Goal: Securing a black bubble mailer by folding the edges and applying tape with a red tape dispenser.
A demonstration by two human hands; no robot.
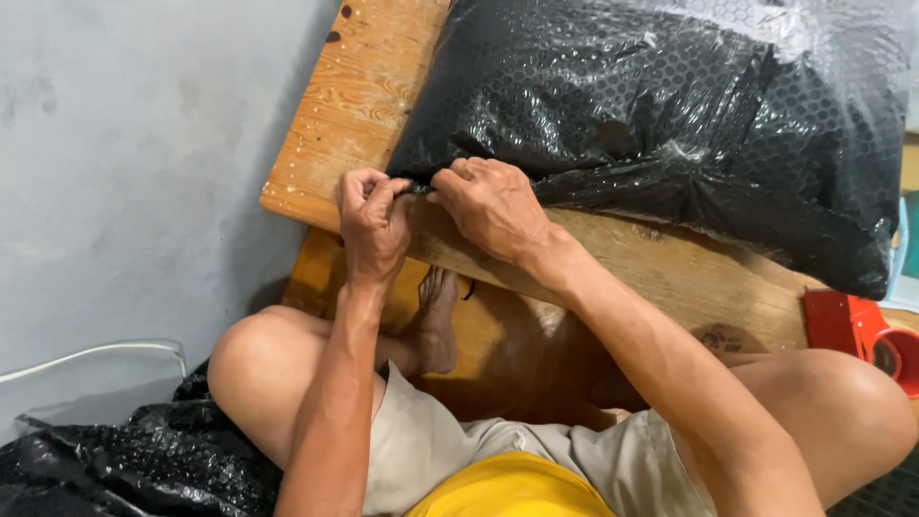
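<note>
Both hands, left (371,228) and right (490,206), each grip pinched on black bubble-wrap parcel (661,124), contents hidden.

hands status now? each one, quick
Left hand: closed, pinching the corner of the black bubble-wrapped package.
Right hand: fingers curled, gripping the same package edge.

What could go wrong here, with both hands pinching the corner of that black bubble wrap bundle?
Left hand and right hand pinch the thin film at one corner of the black bubble wrap bundle; it may tear. That corner sits near the wooden board's edge, so a hard pull might drag the bundle off. The red tape dispenser could get knocked.
</note>
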